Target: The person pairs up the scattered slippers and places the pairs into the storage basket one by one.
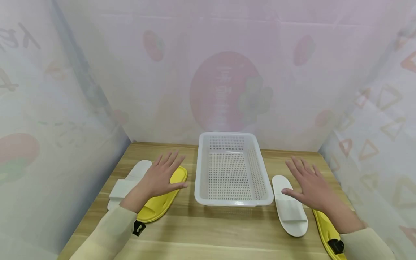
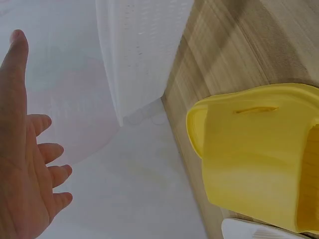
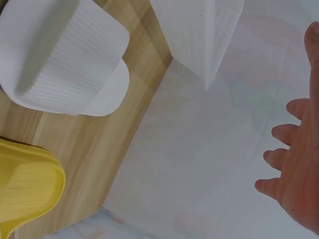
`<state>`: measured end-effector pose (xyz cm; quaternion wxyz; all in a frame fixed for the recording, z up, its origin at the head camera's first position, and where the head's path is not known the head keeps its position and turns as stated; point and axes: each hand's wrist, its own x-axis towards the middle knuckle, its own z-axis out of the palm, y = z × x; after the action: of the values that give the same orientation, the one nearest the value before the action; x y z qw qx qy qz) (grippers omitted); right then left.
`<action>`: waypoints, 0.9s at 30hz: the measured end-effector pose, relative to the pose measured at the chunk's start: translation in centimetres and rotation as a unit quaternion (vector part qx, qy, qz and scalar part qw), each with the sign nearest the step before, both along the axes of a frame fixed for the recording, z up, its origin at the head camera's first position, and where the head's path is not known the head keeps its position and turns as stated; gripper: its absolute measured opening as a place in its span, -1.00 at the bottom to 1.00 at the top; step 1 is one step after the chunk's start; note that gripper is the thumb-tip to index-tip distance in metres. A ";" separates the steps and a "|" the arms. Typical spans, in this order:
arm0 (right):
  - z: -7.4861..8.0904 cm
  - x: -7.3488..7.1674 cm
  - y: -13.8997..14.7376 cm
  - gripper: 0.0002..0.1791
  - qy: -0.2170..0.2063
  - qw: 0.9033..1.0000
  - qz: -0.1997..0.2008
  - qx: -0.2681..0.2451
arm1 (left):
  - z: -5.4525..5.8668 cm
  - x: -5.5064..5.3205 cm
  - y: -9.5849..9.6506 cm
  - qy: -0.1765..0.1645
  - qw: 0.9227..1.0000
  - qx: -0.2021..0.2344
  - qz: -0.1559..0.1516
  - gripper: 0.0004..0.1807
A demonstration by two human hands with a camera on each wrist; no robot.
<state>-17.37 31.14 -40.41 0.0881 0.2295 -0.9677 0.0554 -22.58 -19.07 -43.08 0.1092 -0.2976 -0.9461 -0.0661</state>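
Observation:
In the head view my left hand (image 1: 160, 178) hovers with spread fingers over a yellow slipper (image 1: 165, 200) and beside a white slipper (image 1: 125, 186). My right hand (image 1: 312, 186), fingers also spread, is held above the right side of the table, between another white slipper (image 1: 289, 207) and another yellow slipper (image 1: 325, 227) that the arm partly covers. Neither hand holds anything. Both wrist views show the fingers apart from the slippers. A white perforated plastic basket (image 1: 201, 173) stands between the hands, with nothing in it.
The wood-grain table (image 1: 208, 231) is bounded by a back curtain (image 1: 175, 108) printed with strawberries and by side curtains (image 1: 65, 144). The basket sits near the table's back edge. A black strap piece (image 1: 139, 228) shows at the left wrist.

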 end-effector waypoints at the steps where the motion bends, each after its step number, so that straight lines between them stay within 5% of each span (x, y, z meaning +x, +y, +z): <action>1: -0.2 0.1 0.2 0.05 0.002 1.000 0.000 -0.001 | -0.1 0.1 -0.1 0.002 1.000 0.000 0.001 0.06; 10: -1.4 1.4 2.0 0.01 0.015 0.999 -0.015 -0.027 | -1.5 0.6 -1.4 0.034 0.999 0.006 0.017 0.07; 27: -3.8 3.9 4.6 0.03 0.007 0.998 -0.056 -0.034 | -5.1 1.4 -3.6 0.020 0.997 0.030 0.065 0.05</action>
<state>-13.51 35.73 -44.20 0.1054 0.1719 -0.9760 0.0816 -21.15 -22.66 -48.19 0.1416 -0.2333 -0.9586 -0.0814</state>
